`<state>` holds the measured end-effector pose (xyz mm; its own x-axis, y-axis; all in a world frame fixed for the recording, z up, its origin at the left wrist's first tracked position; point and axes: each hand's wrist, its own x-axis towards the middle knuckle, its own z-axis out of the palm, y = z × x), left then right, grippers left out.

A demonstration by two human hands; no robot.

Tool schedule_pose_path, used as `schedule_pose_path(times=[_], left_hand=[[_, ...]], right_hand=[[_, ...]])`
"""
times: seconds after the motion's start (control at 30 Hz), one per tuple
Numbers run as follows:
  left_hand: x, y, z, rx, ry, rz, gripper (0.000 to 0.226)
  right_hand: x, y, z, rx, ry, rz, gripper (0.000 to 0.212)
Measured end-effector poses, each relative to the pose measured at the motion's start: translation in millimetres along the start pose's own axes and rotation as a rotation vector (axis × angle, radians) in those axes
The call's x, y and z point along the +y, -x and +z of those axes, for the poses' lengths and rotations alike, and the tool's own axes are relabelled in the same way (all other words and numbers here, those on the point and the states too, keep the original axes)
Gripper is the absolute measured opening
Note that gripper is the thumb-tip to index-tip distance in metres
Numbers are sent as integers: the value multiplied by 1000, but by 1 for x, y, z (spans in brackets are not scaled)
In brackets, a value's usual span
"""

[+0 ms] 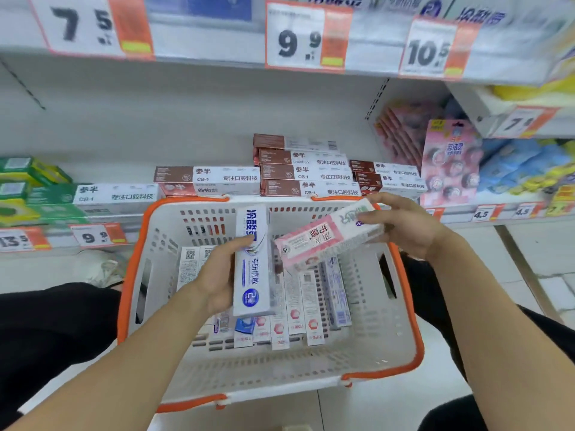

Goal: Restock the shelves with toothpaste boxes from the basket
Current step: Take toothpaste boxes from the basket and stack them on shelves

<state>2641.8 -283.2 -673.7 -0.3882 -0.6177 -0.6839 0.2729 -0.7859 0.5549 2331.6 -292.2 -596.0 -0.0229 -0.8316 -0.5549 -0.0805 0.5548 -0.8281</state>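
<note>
A white basket with an orange rim (417, 343) sits in front of me, below the shelf. Several toothpaste boxes (298, 318) lie in a row on its bottom. My left hand (217, 275) grips a white and blue toothpaste box (253, 269), held upright above the basket. My right hand (407, 225) holds a pink and white toothpaste box (320, 244) by its right end, tilted down to the left over the basket. On the shelf (217, 126) behind stand stacks of brown and white toothpaste boxes (308, 175).
Green and white boxes (46, 197) fill the shelf's left side. Pink packets (448, 163) and blue packs (522, 166) stand at the right. Price tags (305, 38) hang along the upper shelf edge. My dark-clothed knees flank the basket.
</note>
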Motion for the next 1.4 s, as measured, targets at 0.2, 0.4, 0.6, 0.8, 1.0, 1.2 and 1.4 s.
schedule_pose_path(times=[0.2, 0.4, 0.6, 0.8, 1.0, 1.2, 1.4], left_hand=[[29, 22, 7, -61, -277, 81, 35], [37, 33, 20, -168, -484, 149, 68], [37, 42, 33, -3, -459, 280, 64], [49, 62, 54, 44, -193, 383, 47], [108, 100, 64, 2, -270, 478, 44], [184, 158, 47, 3, -367, 587, 45], [241, 181, -2, 193, -134, 746, 48]], right_hand=[[-12, 4, 18, -66, -123, -81, 56], [-13, 3, 76, 65, -150, -134, 52], [-18, 12, 107, 172, -334, -161, 56], [-43, 36, 100, -147, -70, -137, 60], [-89, 64, 109, -132, 37, -262, 65], [-165, 90, 145, -87, 108, -548, 60], [-257, 83, 201, 77, 280, -894, 47]])
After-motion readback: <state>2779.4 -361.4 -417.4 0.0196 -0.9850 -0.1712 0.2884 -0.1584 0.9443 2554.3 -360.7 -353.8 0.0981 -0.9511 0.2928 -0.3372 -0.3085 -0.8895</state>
